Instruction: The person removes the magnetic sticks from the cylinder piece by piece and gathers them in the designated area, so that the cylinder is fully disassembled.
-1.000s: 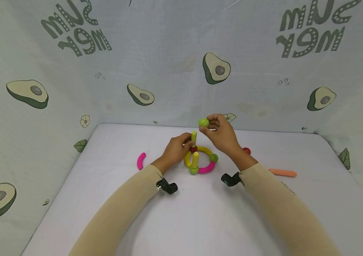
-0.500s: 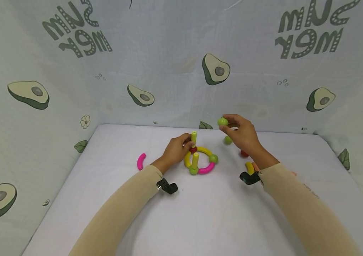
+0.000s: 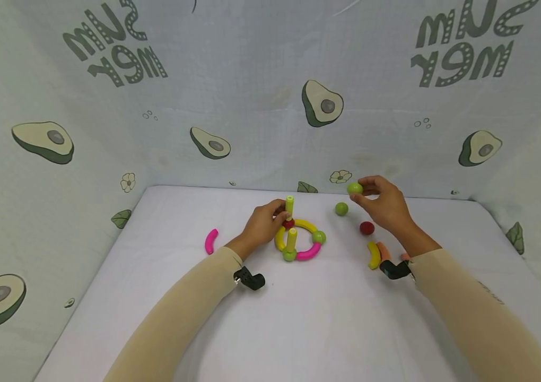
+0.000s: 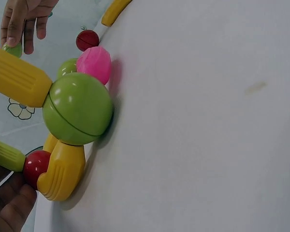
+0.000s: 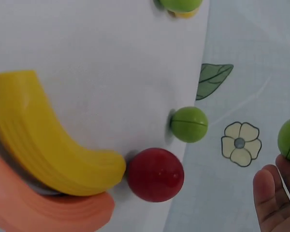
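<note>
On the white table lies a ring of curved yellow pieces (image 3: 305, 225) and a curved pink piece (image 3: 308, 252), joined by balls. A yellow rod (image 3: 291, 240) stands upright on the ring's front green ball (image 3: 289, 255). At the back left of the ring, my left hand (image 3: 262, 223) pinches a light green rod (image 3: 289, 207) that stands on a red ball (image 4: 36, 167). My right hand (image 3: 385, 204) pinches a separate green ball (image 3: 354, 189) between thumb and fingers, raised near the table's back edge, to the right of the ring.
Right of the ring lie a loose green ball (image 3: 341, 208), a red ball (image 5: 155, 175), a curved yellow piece (image 5: 53, 145) and a curved orange piece (image 5: 43, 203). Another orange piece (image 3: 405, 256) is partly hidden by the right wrist. A curved pink piece (image 3: 210, 241) lies at the left.
My right hand has moved right, away from the ring, with the green ball still pinched, uncovering the loose pieces on that side. My left hand has stayed at the light green rod.
</note>
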Motion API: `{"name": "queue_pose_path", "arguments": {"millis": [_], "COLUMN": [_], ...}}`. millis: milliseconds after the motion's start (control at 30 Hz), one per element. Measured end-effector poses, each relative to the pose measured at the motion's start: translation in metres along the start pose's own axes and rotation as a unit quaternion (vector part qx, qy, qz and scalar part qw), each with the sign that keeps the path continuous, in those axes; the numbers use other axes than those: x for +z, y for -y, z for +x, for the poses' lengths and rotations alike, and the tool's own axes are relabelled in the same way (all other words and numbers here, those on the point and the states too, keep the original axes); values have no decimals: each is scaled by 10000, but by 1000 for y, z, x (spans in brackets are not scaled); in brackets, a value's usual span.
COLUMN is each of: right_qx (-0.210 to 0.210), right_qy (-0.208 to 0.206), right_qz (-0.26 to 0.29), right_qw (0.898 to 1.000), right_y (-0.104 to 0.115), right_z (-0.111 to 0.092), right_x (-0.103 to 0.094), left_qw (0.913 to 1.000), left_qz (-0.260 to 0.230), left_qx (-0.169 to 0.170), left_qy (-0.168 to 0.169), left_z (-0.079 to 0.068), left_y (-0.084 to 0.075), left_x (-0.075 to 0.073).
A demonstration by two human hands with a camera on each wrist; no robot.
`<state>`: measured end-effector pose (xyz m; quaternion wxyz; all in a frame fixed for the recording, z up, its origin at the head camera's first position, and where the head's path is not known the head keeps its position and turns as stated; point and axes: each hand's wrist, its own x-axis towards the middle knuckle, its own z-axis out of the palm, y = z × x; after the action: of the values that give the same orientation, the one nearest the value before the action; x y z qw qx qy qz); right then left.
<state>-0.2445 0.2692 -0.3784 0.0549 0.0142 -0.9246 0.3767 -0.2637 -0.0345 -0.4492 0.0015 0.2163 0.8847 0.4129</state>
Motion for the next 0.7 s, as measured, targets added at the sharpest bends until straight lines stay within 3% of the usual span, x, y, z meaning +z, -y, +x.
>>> {"name": "queue_pose_path", "arguments": {"millis": [700], "right_qx": [479], "right_qy": [61], "right_qz": [-419], "right_qw": [9980], "right_y": [-45], "right_z": [2], "right_x": [-9], "left_qw": [10000], "left_qz": [49], "left_qx": [72], "left_qy": [-5], "left_z": [0], "left_y": [1], "left_x": [-1]}}
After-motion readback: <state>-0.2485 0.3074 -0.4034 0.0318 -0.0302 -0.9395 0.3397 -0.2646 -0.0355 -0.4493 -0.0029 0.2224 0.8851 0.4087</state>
